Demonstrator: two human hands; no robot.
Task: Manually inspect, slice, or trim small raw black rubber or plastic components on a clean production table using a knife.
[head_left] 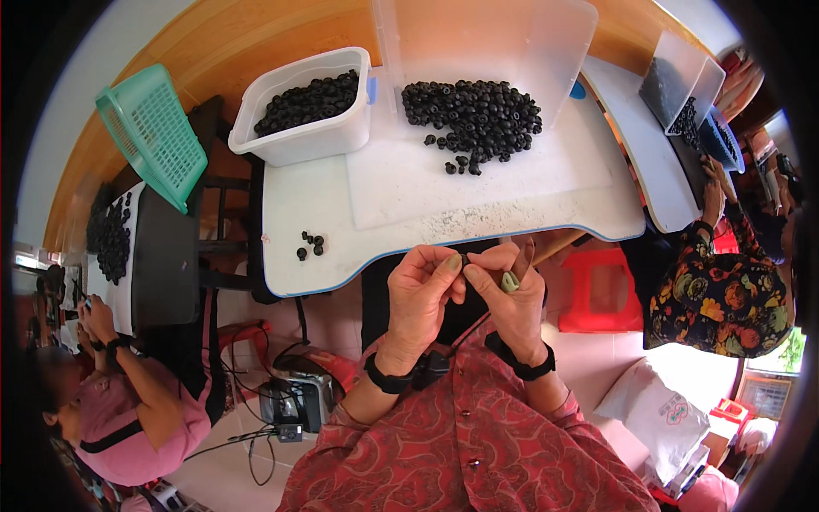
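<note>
Just past the table's front edge, my two hands meet fingertip to fingertip. My left hand (424,294) is closed in a pinch on a small black part (464,259), which the fingers mostly hide. Opposite it, my right hand (519,309) is closed around a small tool (510,281) with a pale green end and a brown, blade-like strip; its exact kind cannot be made out. The right fingertips also press close to the black part. On the white table (384,200) lies a large pile of similar black parts (473,115), and several more (314,244) sit near the left edge.
A white tub (341,136) of black parts stands at the table's back left, beside a clear bin (495,34) tipped toward me. A green basket (158,136) is further left. People work at both sides. A red stool (600,290) and a cable-strewn device (299,397) are below.
</note>
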